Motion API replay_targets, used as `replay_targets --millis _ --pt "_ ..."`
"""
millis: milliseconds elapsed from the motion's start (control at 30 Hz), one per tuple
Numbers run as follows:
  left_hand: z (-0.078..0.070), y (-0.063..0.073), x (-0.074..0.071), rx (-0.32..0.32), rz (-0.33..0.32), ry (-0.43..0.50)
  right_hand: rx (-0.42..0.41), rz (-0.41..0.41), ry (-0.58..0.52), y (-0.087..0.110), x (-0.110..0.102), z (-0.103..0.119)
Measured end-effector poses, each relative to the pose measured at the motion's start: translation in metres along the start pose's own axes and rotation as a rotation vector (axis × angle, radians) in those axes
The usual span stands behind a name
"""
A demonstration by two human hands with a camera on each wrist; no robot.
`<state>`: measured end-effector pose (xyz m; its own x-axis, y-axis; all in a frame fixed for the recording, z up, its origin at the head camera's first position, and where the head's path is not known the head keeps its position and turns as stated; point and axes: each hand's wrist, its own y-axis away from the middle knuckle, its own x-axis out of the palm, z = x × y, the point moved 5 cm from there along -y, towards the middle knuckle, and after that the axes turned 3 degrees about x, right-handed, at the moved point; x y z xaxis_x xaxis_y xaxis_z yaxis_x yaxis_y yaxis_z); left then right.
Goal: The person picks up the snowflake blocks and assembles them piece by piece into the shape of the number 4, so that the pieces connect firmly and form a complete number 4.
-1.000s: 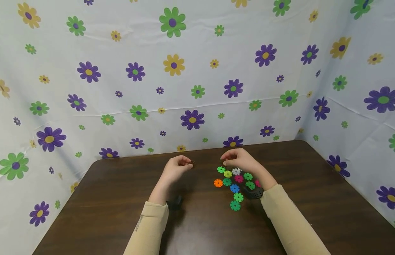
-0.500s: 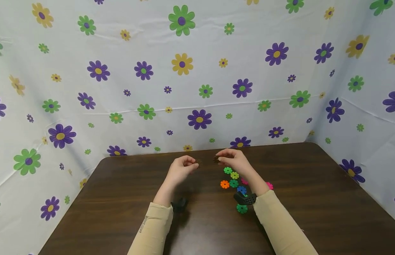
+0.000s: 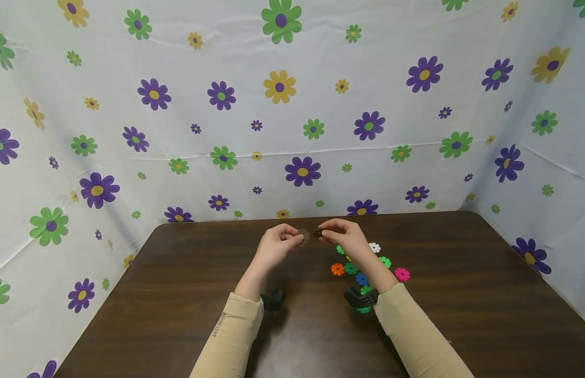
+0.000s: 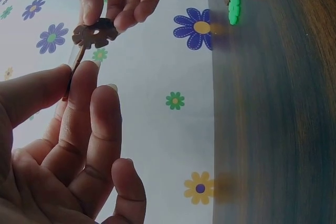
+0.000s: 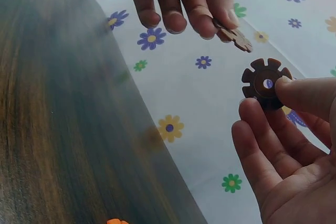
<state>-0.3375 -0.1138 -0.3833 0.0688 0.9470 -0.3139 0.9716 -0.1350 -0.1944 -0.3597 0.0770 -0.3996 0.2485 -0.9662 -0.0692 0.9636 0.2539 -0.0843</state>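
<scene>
Left of the orange disc, a broad stretch of dark wood surface reaches its left edge. Back and left from that disc, your left hand pinches a brown disc in a thumb-and-finger grip, raised near the far edge. Just beside it, with a slim gap visible from your right wrist, is the second brown disc, clamped in the grip of your right hand, behind the orange disc. Right of the orange disc lie a blue disc, a white disc farther back and a pink disc, then a wide span of wood to the right edge.
</scene>
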Motion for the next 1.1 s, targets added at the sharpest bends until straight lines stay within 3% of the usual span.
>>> replay_targets --millis 267,533,633,733,967,1100 --pt "-0.003 -0.001 0.003 -0.008 0.001 0.011 -0.018 0.017 -0.003 0.001 0.001 0.002" --pt "-0.038 0.015 0.0 -0.025 0.037 0.011 -0.022 0.014 0.003 0.0 0.004 0.002" --pt "-0.041 0.016 0.0 -0.041 0.037 0.034 -0.026 0.013 -0.004 0.0 0.005 0.002" --pt "-0.037 0.014 0.0 -0.055 0.039 0.068 -0.03 0.013 -0.01 0.001 0.004 0.002" --pt "-0.005 -0.001 0.004 -0.061 0.025 0.132 -0.044 0.018 -0.016 0.001 0.002 0.002" --pt "-0.003 -0.001 0.004 -0.066 0.007 0.146 -0.056 0.032 -0.029 0.001 0.003 0.003"
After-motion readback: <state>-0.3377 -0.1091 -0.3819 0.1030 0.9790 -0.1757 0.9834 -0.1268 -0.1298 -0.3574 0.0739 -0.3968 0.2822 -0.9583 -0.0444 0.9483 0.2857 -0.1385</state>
